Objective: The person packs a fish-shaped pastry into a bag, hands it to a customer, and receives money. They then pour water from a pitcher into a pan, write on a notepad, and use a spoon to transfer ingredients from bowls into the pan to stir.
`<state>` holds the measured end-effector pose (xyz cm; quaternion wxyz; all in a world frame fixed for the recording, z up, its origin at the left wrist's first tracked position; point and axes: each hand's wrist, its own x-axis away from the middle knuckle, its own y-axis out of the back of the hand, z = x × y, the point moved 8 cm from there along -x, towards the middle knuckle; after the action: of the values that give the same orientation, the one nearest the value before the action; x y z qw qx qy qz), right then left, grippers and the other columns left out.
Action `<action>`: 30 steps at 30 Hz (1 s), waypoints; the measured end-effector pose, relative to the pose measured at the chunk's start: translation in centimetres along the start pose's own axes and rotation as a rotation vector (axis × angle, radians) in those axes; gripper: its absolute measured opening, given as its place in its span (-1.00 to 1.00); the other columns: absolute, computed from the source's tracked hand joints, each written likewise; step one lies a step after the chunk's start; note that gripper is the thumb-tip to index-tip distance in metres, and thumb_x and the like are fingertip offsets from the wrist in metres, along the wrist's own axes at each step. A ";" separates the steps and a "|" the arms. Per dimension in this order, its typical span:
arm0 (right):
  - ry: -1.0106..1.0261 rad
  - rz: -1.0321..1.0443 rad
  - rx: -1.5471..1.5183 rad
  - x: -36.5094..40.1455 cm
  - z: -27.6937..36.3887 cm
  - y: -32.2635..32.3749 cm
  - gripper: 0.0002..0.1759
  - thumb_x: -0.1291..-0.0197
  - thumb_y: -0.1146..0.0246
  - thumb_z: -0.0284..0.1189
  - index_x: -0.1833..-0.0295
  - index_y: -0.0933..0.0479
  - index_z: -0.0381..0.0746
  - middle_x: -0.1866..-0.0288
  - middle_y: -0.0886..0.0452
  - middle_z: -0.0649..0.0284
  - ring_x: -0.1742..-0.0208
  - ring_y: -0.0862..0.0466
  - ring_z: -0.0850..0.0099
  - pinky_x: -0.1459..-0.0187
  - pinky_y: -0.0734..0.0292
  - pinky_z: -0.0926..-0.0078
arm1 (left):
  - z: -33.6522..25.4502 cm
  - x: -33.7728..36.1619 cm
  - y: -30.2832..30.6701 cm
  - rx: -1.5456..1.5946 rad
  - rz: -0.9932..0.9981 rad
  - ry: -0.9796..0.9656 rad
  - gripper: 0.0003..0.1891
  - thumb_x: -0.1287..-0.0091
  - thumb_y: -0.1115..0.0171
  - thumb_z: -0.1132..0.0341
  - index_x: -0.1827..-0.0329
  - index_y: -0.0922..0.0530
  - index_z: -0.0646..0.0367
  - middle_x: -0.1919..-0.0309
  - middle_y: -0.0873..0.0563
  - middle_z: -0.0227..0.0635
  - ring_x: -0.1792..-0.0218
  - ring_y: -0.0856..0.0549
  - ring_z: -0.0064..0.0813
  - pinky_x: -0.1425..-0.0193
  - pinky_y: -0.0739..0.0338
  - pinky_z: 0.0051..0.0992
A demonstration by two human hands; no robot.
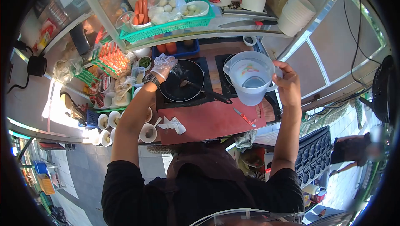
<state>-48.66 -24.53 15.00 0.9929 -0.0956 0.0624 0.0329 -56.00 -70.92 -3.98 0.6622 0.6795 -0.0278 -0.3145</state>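
While your right hand (287, 86) wraps the handle of a clear plastic jug (250, 78), you hold that jug up above the right-hand burner, roughly level, with some water showing in its lower part. Fingers closed firmly round the handle, thumb on top.

Left hand (163, 65): inside a thin clear glove, watch (151, 78) on the wrist. It hangs over the far left rim of the black pan (181, 85), fingers bunched and pointing down. Cannot tell whether they pinch anything; the glove blurs it.

Pan: sits on the left burner, just beside the jug. A dark spatula (196, 88) lies in it, its handle running out over the near right edge towards the jug.

Counter (208, 122): red, in front of both burners. A small red-handled knife (245, 117) lies on it near your right forearm. A crumpled white wrapper (174, 124) lies close to your left forearm, and small white bowls (148, 133) stand at the near left edge.

Shelf above: a green basket (166, 27) holds carrots (141, 11) and a bag of pale round pieces. Stacked white cups (293, 13) stand on the right, well apart from the jug.
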 end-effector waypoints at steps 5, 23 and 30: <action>0.037 -0.058 0.013 2.5 1.4 3.8 -0.51 -0.19 -0.50 -0.64 -0.22 -0.57 -0.47 -0.06 -0.73 0.11 -0.03 -0.72 0.39 -0.13 -0.56 0.48 | -1.0 -0.6 -3.4 -0.283 0.304 -0.021 -0.64 -0.43 -0.16 0.34 -0.24 -0.71 -0.09 -0.22 -0.70 -0.32 -0.31 -0.61 -0.16 -0.51 -0.37 -0.04; -0.010 -0.219 0.386 2.1 3.6 7.7 -0.54 -0.26 -0.51 -0.56 -0.25 -0.63 -0.41 0.07 -0.77 0.17 0.11 -0.72 0.50 0.01 -0.61 0.53 | -25.2 -17.2 3.8 1.433 0.013 0.115 0.06 0.17 -0.61 0.55 -0.56 -0.37 0.05 -0.27 -0.68 -0.24 -0.35 -0.66 -0.29 -0.51 -0.51 -0.32; -0.015 -0.197 0.633 0.1 4.0 7.8 -0.52 -0.22 -0.54 -0.54 -0.24 -0.65 -0.39 0.12 -0.77 0.16 0.15 -0.71 0.51 0.05 -0.61 0.51 | -26.4 -19.0 1.6 1.539 0.039 0.125 0.13 0.23 -0.51 0.78 -0.58 -0.37 0.00 -0.30 -0.63 -0.23 -0.43 -0.55 -0.26 -0.51 -0.51 -0.23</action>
<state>-48.69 -16.10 17.40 0.9722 0.2122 0.0526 -0.0836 -58.34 -39.21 2.93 0.0088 0.9645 -0.2130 -0.1559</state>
